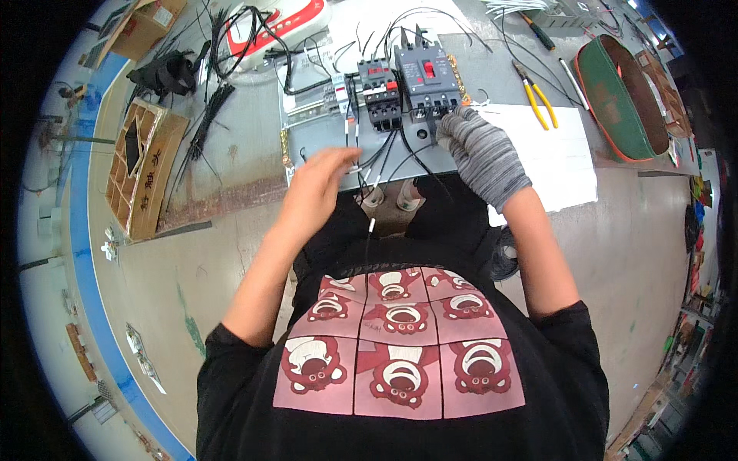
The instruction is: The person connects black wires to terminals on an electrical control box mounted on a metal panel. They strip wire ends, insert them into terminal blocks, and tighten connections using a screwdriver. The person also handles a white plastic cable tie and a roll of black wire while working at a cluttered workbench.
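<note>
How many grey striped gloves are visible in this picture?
1. The grey striped glove is on the right hand, at the lower edge of the dark grey circuit breaker; the left hand is bare. Another could be hidden.

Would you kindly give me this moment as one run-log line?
left hand: bare, beside black wires | right hand: grey-gloved, at lower end of grey breaker | pliers: yellow-handled, lying right of breaker

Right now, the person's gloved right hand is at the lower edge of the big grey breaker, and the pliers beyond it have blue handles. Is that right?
Not quite: the head view shows the pliers with yellow handles, not blue. The gloved right hand is indeed at the big grey breaker's lower edge.
</note>
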Tool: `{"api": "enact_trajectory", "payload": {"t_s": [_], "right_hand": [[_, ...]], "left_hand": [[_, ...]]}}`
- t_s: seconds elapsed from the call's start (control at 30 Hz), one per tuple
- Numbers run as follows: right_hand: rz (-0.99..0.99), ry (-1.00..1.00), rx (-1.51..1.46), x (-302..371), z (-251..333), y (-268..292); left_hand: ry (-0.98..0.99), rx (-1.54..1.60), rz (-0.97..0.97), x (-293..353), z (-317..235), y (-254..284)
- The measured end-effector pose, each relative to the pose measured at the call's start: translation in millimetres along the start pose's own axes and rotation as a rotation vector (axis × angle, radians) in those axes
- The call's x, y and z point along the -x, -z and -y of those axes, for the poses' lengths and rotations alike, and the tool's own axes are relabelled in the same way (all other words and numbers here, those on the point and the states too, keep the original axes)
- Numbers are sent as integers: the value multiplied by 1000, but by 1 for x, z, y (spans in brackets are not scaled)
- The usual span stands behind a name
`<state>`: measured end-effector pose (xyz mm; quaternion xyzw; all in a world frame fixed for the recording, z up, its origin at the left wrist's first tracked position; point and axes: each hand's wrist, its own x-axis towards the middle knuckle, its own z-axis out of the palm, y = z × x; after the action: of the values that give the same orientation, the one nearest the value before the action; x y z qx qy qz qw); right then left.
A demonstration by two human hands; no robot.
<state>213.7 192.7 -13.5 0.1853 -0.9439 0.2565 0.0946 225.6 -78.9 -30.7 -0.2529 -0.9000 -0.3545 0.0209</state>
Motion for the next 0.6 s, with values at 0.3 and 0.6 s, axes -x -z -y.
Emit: {"api": "enact_trajectory", "payload": {"t_s": [0.3,0.6], "right_hand": [[-14,53,8,-6,-7,8],[-70,125,-327,-33,-28,27]], "left_hand": [[307,198,240,-61,-17,-49],[496,1137,293,-86,-40,-18]]}}
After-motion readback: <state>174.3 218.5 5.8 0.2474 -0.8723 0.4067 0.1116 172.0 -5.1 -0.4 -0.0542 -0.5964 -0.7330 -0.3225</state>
